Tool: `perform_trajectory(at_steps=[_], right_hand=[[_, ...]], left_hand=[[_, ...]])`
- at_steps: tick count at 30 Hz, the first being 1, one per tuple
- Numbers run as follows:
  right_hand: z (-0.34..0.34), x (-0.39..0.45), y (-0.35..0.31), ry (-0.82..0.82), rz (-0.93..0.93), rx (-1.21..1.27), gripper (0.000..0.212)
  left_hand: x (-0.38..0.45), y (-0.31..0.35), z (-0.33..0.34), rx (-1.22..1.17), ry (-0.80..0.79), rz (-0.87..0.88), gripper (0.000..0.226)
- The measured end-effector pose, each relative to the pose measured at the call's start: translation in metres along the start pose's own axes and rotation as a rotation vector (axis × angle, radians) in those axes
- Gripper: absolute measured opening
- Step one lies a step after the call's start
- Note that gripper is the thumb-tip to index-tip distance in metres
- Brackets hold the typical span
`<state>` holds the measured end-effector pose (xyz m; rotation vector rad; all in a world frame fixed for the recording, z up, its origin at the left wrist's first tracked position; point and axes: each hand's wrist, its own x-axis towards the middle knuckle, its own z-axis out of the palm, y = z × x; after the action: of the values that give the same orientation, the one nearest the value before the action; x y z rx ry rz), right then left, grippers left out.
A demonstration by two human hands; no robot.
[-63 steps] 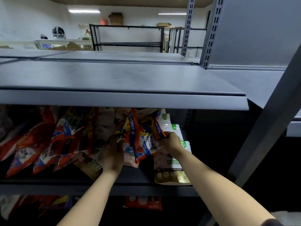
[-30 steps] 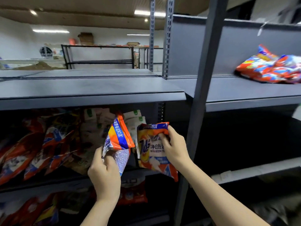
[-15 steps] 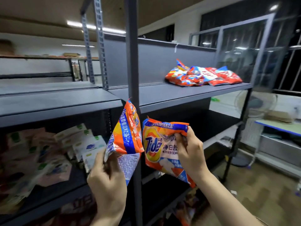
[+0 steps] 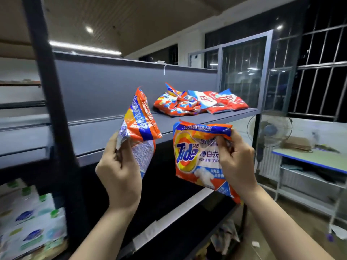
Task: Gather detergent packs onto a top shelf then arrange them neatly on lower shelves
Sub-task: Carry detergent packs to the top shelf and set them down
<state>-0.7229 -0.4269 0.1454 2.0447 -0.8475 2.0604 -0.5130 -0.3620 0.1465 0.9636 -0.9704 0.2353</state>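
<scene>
My left hand (image 4: pixel 120 171) grips an orange and blue detergent pack (image 4: pixel 139 124) by its lower edge, held upright and seen edge-on. My right hand (image 4: pixel 236 160) pinches the upper right corner of an orange Tide detergent pack (image 4: pixel 193 156), its front facing me. Both packs hang in front of the grey top shelf (image 4: pixel 105 132). A pile of several orange and red detergent packs (image 4: pixel 199 103) lies on that shelf's far right end. The lower shelves (image 4: pixel 169 218) beneath it are dark.
A black upright post (image 4: pixel 54 117) stands at the left. White and green pouches (image 4: pixel 32 222) fill the neighbouring bay at lower left. A standing fan (image 4: pixel 269 128), a blue-edged table (image 4: pixel 309 158) and barred windows are at the right.
Both hands pulled a pack each out of the crowded left bay. My view swung right to the other shelf unit, and the packs rose to the top shelf's height.
</scene>
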Motion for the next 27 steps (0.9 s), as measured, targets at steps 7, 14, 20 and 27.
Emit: perform_trajectory(at_steps=[7, 14, 20, 27], right_hand=[[-0.032, 0.067, 0.106, 0.021, -0.013, -0.006, 0.01], [-0.039, 0.118, 0.177, 0.119, 0.012, -0.002, 0.018], [-0.023, 0.149, 0.234, 0.146, 0.035, 0.029, 0.018], [0.018, 0.192, 0.303, 0.185, 0.05, 0.035, 0.018]], left_hand=[[0.017, -0.008, 0.128, 0.07, 0.055, 0.028, 0.032], [0.046, -0.031, 0.22, 0.135, 0.048, 0.073, 0.033], [0.087, -0.066, 0.275, 0.455, 0.077, 0.103, 0.038], [0.147, -0.105, 0.334, 0.591, 0.165, 0.087, 0.032]])
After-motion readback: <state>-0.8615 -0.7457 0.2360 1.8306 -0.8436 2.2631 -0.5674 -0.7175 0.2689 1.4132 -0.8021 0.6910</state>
